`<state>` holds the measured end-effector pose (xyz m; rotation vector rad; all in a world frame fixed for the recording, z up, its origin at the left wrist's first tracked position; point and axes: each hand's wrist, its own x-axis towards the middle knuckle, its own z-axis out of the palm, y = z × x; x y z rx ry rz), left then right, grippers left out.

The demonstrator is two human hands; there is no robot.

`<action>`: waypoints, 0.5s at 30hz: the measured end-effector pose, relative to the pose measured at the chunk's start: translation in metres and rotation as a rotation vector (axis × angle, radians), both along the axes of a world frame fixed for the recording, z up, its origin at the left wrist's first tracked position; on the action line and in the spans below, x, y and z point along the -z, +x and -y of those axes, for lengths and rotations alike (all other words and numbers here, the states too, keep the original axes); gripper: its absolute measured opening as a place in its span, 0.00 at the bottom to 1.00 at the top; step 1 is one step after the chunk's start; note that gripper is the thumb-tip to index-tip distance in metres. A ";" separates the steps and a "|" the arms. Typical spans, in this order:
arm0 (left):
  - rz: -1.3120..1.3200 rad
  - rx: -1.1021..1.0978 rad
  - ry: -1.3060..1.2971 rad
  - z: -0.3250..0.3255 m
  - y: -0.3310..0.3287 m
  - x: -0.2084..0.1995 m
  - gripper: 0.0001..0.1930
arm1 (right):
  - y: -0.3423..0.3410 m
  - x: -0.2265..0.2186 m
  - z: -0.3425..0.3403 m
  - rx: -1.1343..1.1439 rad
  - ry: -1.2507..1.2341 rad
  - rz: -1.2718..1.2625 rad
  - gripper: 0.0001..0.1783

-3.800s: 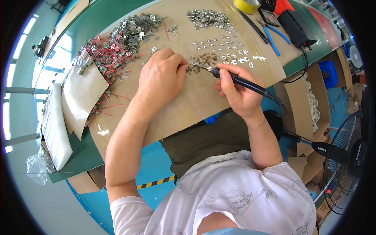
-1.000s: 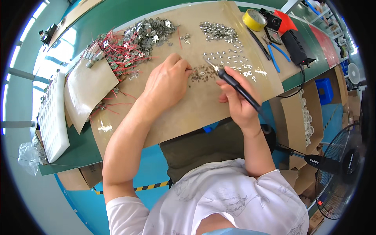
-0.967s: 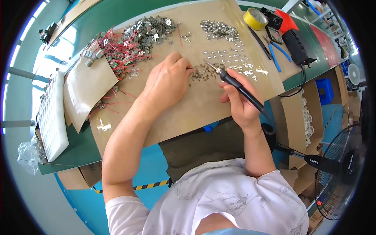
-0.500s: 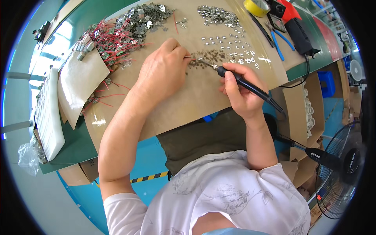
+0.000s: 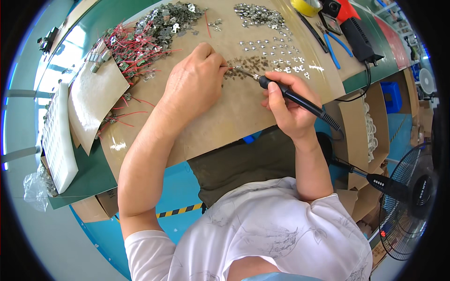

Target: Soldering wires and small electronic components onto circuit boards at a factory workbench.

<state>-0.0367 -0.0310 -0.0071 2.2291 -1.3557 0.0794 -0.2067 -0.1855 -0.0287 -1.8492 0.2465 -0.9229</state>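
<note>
My right hand (image 5: pixel 296 108) grips a black-handled soldering iron (image 5: pixel 303 101), its metal tip slanting down to the left onto the brown work sheet. Facing it, my left hand (image 5: pixel 196 78) is closed in a pinch on a thin red wire (image 5: pixel 228 66), whose end meets the iron's tip. A small metal piece seems to lie at that spot, too tiny to make out. Around the tip spread several small brownish parts (image 5: pixel 255 62). Beyond them are loose rows of shiny metal pieces (image 5: pixel 269 47) and white-looking metal clips (image 5: pixel 298 69).
A heap of metal parts (image 5: pixel 161 25) with red-wired pieces (image 5: pixel 133 49) lies at the far left, beside a tan sheet (image 5: pixel 96 93) and a white foam tray (image 5: pixel 61 140). Far right are blue-handled pliers (image 5: pixel 335 51), yellow tape (image 5: pixel 307 6) and a black corded device (image 5: pixel 358 40). A fan (image 5: pixel 412 196) stands right.
Both hands stay almost where they were. The iron's tip still touches the end of the red wire; the whole view has shifted only slightly.
</note>
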 end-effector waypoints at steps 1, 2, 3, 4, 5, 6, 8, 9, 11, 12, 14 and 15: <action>0.002 0.000 0.005 0.000 0.000 -0.001 0.08 | 0.000 0.000 0.000 0.004 -0.013 0.002 0.09; 0.005 -0.001 0.010 0.001 0.000 -0.001 0.07 | 0.000 0.001 0.001 0.009 -0.026 0.004 0.09; 0.004 0.001 0.010 0.001 0.000 -0.001 0.07 | 0.000 0.000 0.001 0.010 -0.025 0.003 0.09; 0.015 0.005 0.006 0.001 0.000 0.000 0.07 | -0.001 -0.001 0.001 0.010 -0.025 -0.011 0.09; 0.025 0.009 0.001 0.002 0.000 0.000 0.07 | -0.002 -0.002 0.002 0.009 -0.025 -0.025 0.09; 0.026 0.009 0.003 0.001 0.000 0.000 0.07 | -0.002 -0.002 0.000 0.008 -0.023 -0.024 0.09; 0.033 0.006 0.003 0.000 0.000 0.000 0.07 | -0.001 -0.002 -0.003 0.013 0.044 0.001 0.08; 0.033 0.006 0.003 0.000 -0.001 0.000 0.07 | -0.001 -0.002 -0.002 0.014 0.044 0.001 0.08; 0.038 0.005 0.010 -0.001 -0.001 0.000 0.07 | -0.001 -0.001 -0.001 0.006 -0.045 -0.005 0.08; 0.038 0.006 0.009 -0.001 -0.001 0.000 0.07 | -0.001 -0.001 -0.001 0.007 -0.046 -0.005 0.08; 0.038 0.011 0.009 -0.001 -0.002 0.000 0.07 | -0.002 -0.001 -0.001 0.004 -0.046 -0.011 0.08; 0.039 0.012 0.008 -0.001 -0.002 0.000 0.07 | -0.002 -0.001 -0.001 0.005 -0.047 -0.010 0.08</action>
